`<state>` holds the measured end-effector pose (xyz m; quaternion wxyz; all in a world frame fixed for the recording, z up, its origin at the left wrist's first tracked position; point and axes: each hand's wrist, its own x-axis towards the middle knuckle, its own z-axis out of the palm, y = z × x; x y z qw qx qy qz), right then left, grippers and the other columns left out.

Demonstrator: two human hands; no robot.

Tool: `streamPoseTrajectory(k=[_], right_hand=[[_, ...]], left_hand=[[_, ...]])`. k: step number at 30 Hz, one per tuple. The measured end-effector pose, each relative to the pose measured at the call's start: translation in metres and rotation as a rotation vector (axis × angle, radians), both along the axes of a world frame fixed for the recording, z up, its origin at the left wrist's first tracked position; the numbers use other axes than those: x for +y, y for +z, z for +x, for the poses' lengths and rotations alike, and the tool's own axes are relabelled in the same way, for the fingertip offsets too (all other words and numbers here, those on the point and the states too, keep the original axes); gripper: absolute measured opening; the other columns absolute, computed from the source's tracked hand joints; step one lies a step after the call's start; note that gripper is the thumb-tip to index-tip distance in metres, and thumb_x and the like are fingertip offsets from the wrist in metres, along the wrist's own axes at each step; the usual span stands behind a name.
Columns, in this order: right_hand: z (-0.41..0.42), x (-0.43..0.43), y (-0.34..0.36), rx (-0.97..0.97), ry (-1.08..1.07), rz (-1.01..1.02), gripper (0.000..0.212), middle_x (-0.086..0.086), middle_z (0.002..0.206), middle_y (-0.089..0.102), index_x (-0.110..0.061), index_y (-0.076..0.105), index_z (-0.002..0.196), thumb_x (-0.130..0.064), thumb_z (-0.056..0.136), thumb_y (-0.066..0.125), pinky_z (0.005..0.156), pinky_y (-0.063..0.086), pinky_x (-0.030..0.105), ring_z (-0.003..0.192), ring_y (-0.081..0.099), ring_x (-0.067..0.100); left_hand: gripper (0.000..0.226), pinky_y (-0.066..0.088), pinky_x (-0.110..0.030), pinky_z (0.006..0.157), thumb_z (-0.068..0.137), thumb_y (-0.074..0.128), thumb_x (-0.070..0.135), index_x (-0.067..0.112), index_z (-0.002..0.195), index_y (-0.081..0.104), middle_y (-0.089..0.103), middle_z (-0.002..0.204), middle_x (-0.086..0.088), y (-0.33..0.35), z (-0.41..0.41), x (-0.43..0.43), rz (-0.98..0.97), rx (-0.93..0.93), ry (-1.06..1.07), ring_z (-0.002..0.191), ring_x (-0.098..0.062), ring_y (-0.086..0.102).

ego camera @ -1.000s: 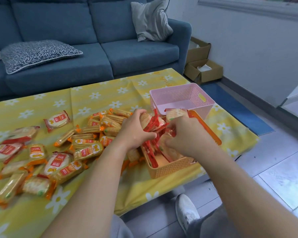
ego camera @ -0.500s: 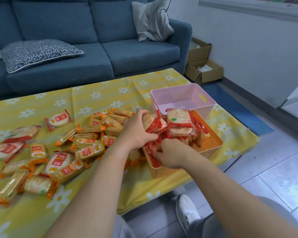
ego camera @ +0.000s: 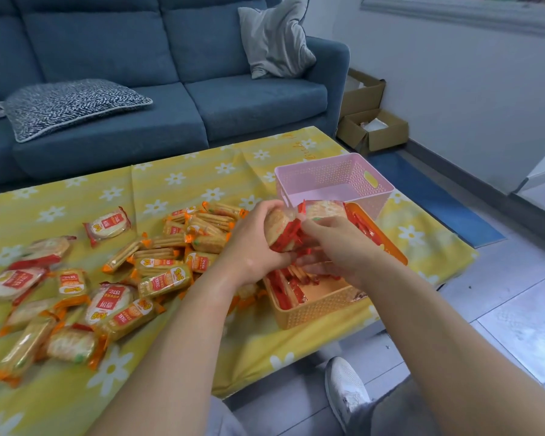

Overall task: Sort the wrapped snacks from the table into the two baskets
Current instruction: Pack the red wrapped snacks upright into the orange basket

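Above orange basket (ego camera: 312, 309): left hand (ego camera: 249, 250), right hand (ego camera: 337, 247) close together, both clamping red-wrapped snacks (ego camera: 280, 229), probably bunching them to fit inside.

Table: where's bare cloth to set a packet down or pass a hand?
Bare cloth runs along the far edge, between the sofa and the snack pile, and right of the orange basket. The pink basket looks empty. Crowded: the pile at left, and the orange basket, where left hand and right hand hold red-wrapped packets.
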<state>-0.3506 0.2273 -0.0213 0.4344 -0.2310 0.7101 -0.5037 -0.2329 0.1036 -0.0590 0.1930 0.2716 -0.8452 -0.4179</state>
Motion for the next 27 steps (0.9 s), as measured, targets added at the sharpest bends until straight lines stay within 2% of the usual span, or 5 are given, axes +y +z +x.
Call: streamPoseTrajectory(k=[6,14,19,22,27], right_hand=[[-0.012,0.011,0.005,-0.194,0.048,-0.079,0.025,0.005,0.086,0.072,-0.007,0.073,0.095,-0.032,0.094,0.07,0.068,0.06,0.03,0.078,0.072,0.016],[-0.01,0.012,0.008,-0.322,-0.046,-0.122,0.015,0.019,0.11,0.073,-0.004,0.064,0.108,0.001,0.1,0.052,0.07,0.064,0.039,0.093,0.076,0.031],[-0.002,0.002,0.007,-0.372,-0.073,-0.023,0.044,0.023,0.12,0.067,-0.002,0.059,0.124,-0.037,0.098,0.059,0.078,0.063,0.048,0.1,0.073,0.039],[0.0,-0.003,0.005,-0.276,-0.046,-0.02,0.058,0.021,0.122,0.065,-0.008,0.061,0.129,-0.049,0.089,0.071,0.083,0.063,0.043,0.1,0.074,0.034],[-0.016,0.007,0.01,-0.133,-0.04,-0.035,0.027,0.019,0.097,0.07,-0.007,0.064,0.117,0.0,0.091,0.063,0.086,0.061,0.051,0.094,0.074,0.039]], left_hand=[[0.096,0.054,-0.022,0.09,0.054,0.091,0.029,0.029,0.139,0.047,0.065,0.12,0.007,0.018,0.009,0.002,0.328,0.177,-0.109,0.104,-0.006,0.069],[0.072,0.056,-0.035,0.093,0.069,0.089,0.011,0.022,0.132,0.056,0.071,0.119,-0.011,0.016,0.009,0.001,0.581,0.337,-0.104,0.107,-0.022,0.068],[0.062,0.054,-0.031,0.077,0.074,0.079,0.019,0.013,0.133,0.058,0.072,0.108,-0.008,0.014,0.01,0.0,0.739,0.365,-0.068,0.098,-0.022,0.067],[0.064,0.057,-0.035,0.084,0.075,0.081,0.021,0.012,0.134,0.058,0.072,0.118,-0.013,0.014,0.011,0.001,0.771,0.364,-0.117,0.108,-0.027,0.07],[0.09,0.051,-0.044,0.093,0.051,0.098,0.043,0.011,0.128,0.063,0.069,0.121,-0.015,0.018,0.011,-0.001,0.844,0.448,-0.132,0.111,-0.03,0.064]])
